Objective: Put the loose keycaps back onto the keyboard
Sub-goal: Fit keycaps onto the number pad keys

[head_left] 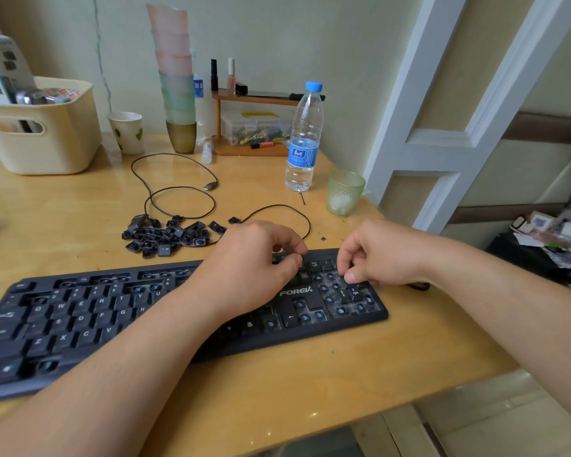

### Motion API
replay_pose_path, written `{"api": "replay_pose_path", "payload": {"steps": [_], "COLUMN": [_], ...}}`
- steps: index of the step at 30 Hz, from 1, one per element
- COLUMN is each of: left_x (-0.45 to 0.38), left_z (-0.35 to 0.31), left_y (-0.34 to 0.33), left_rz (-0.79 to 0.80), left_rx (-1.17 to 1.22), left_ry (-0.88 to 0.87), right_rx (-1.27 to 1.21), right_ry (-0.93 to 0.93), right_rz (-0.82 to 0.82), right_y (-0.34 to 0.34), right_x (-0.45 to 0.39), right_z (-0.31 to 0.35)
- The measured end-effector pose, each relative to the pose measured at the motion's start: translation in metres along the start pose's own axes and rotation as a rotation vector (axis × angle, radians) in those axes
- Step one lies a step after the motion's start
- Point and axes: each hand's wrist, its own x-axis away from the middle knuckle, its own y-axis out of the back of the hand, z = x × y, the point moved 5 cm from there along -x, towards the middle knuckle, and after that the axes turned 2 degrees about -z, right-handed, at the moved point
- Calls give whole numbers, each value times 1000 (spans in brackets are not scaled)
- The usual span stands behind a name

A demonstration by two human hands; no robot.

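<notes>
I see both hands over the right end of the keyboard [80, 321], which lies on the counter [277, 384]. The left hand [254, 258] has its fingers curled down at the top row, and I cannot tell if it holds a keycap. The right hand [373, 252] pinches something small over the number pad, where many blue stems are bare. The loose keycaps [168, 234] lie in a pile behind the left hand, well apart from the right hand.
</notes>
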Motion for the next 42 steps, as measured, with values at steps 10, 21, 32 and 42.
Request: {"api": "replay_pose_path", "payload": {"steps": [10,21,32,42], "left_x": [0,0,0,1], "left_z": [-2,-2,0,-4], "left_y": [1,0,0,-10], "left_rz": [-6,3,0,44], "left_rx": [3,-9,-7,2], "left_ry": [3,-23,0,-37], "right_rx": [45,-29,298,679], "right_ry": [4,2,304,425], "right_rz": [-95,-126,-59,28], "right_y": [-6,-7,-1,1], "right_x": [6,2,11,13], "right_z": [-4,-6,-1,21]}}
